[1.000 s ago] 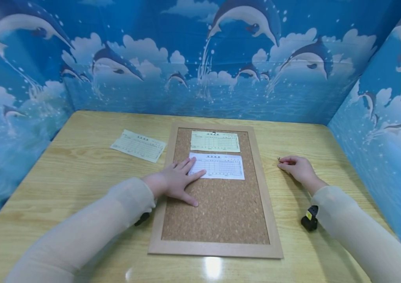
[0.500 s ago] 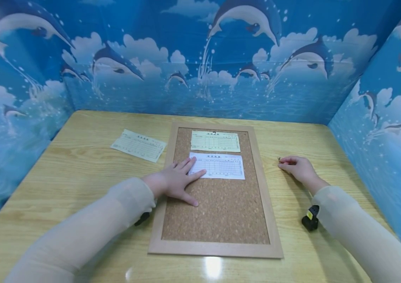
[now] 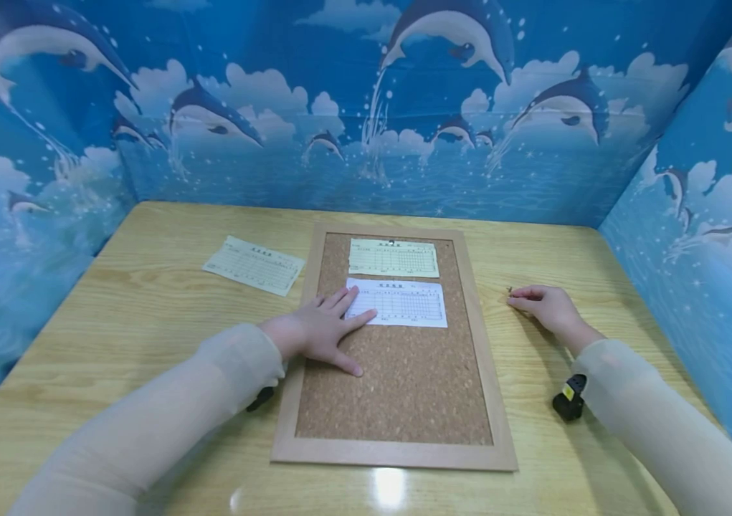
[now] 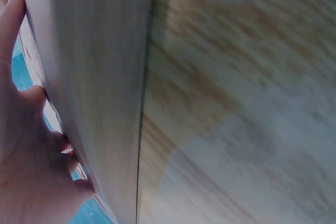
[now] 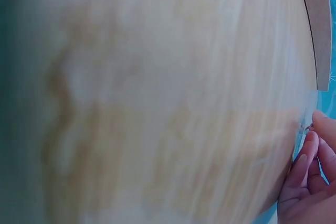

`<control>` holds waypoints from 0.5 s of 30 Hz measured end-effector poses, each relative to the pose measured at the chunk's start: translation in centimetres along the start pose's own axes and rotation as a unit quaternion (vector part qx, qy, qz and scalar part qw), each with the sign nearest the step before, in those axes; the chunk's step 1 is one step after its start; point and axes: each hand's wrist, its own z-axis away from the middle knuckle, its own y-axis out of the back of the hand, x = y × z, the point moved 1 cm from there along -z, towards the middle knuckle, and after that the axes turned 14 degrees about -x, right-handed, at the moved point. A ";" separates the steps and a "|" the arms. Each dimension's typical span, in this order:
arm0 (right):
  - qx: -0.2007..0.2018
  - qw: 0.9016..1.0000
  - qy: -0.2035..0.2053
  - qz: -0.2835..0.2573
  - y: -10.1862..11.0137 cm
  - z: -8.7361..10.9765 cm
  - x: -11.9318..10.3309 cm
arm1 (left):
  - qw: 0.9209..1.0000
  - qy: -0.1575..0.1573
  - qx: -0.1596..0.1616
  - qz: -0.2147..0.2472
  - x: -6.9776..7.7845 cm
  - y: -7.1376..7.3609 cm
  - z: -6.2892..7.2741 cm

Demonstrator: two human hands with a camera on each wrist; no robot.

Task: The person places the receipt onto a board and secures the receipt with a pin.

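Observation:
My left hand (image 3: pixel 327 330) lies with its fingers spread on the cork board (image 3: pixel 398 387), its fingertips on the left part of a white printed slip (image 3: pixel 404 302). Above that slip is a pale yellow slip (image 3: pixel 393 259), with a small dark pin (image 3: pixel 391 242) at its top edge. Right of the board, my right hand (image 3: pixel 545 308) is low over the table, its thumb and forefinger pinching a small metallic pin (image 5: pixel 308 127). That pin is tiny, and the fingertips partly hide it.
Left of the board, another pale yellow slip (image 3: pixel 254 265) lies askew on the wooden table (image 3: pixel 165 301). The board has a raised wooden frame (image 3: pixel 391 454). Blue dolphin-print curtains (image 3: pixel 314 93) enclose the table at the back and both sides.
Almost nothing differs. The right wrist has shifted very slightly, while the left hand and the slips stay where they were.

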 end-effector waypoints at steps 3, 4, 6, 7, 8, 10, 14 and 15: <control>0.003 1.000 -0.001 0.002 0.0 0.1 -0.1 | 1.000 0.000 0.000 0.000 0.0 0.0 0.0; 0.004 1.000 0.001 0.002 0.1 0.2 -0.2 | 1.000 0.000 0.000 0.001 0.0 0.0 0.0; 0.004 1.000 0.001 -0.002 0.0 0.3 -0.3 | 1.000 0.001 0.000 0.001 0.0 0.0 0.0; 0.006 1.000 0.001 -0.002 0.0 0.3 -0.4 | 1.000 0.001 0.001 0.001 0.0 0.0 0.0; 0.006 1.000 0.001 -0.004 0.0 0.4 -0.4 | 1.000 0.002 0.000 0.001 0.0 0.0 0.0; 0.008 1.000 0.001 -0.005 0.1 0.5 -0.5 | 1.000 0.002 0.000 0.002 0.1 0.0 0.0; 0.012 1.000 0.001 -0.007 0.1 0.5 -0.6 | 1.000 0.003 0.000 -0.001 0.1 0.0 0.0; 0.013 1.000 0.003 -0.008 0.1 0.5 -0.6 | 1.000 0.003 0.000 -0.001 0.1 0.0 0.0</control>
